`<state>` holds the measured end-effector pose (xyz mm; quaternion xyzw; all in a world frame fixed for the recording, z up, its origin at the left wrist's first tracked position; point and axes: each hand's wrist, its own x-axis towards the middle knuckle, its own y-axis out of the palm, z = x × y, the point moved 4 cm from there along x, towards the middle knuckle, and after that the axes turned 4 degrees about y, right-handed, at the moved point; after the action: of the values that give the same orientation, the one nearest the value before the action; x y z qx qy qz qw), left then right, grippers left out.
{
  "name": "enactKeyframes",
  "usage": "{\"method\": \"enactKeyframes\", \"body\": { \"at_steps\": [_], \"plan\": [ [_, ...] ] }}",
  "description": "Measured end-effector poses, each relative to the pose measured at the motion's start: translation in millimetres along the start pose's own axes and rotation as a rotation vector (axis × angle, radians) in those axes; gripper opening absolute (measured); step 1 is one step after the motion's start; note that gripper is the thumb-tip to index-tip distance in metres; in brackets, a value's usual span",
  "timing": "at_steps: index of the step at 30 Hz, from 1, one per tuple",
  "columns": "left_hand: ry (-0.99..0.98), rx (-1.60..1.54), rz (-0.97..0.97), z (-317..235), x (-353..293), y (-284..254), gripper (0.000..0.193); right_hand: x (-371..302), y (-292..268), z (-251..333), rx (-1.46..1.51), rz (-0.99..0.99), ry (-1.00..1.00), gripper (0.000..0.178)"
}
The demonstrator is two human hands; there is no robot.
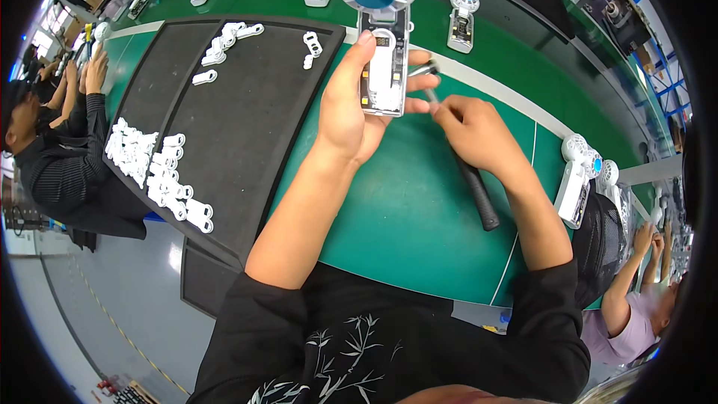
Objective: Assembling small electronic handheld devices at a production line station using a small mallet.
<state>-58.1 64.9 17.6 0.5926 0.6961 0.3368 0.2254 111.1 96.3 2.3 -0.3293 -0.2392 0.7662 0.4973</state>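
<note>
My left hand (344, 112) is wrapped round a handheld fan (385, 78) and holds it upright above the green table. Its round white head has a blue centre, and its clear body shows circuitry and a white inner piece. My right hand (475, 131) is closed on a hammer (479, 194) near its metal end. The black grip slants down toward the table's front, while the metal end (425, 69) reaches the left fingertips beside the fan. Part of that metal end is hidden by the fingers.
Black trays (232, 120) on the left hold piles of small white parts (131, 150). Across the far green belt stand several similar fans (461, 22). More fans (572, 187) sit at the right edge by a black mesh item (598, 236). Co-workers sit on both sides.
</note>
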Motion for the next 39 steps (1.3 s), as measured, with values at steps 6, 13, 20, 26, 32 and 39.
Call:
{"method": "enactKeyframes", "body": {
  "at_steps": [6, 13, 20, 26, 32, 39],
  "plan": [
    [-0.098, -0.159, 0.256, 0.8, -1.7, -4.3, 0.037, -16.1, -11.5, 23.9, -0.035, -0.229, -0.311, 0.027],
    [-0.084, -0.138, 0.298, 5.6, -4.9, -4.7, 0.035, -22.0, -11.8, 27.7, 0.085, -0.189, -0.266, 0.024],
    [0.005, -0.034, 0.312, 1.7, -8.3, -0.3, 0.034, -23.2, -11.2, 24.9, 0.142, -0.213, -0.317, 0.023],
    [0.099, 0.062, 0.287, -3.2, -15.8, 6.2, 0.034, -14.8, -8.8, 20.6, 0.265, -0.154, -0.229, 0.026],
    [0.109, 0.207, 0.232, -3.0, -15.1, 12.0, 0.039, 72.6, -49.8, -64.9, -0.263, -1.008, -0.434, 0.039],
    [0.019, 0.308, 0.176, 12.2, -5.3, -5.6, 0.034, 108.6, -55.4, -117.7, -0.222, -0.750, -0.123, 0.035]
  ]
}}
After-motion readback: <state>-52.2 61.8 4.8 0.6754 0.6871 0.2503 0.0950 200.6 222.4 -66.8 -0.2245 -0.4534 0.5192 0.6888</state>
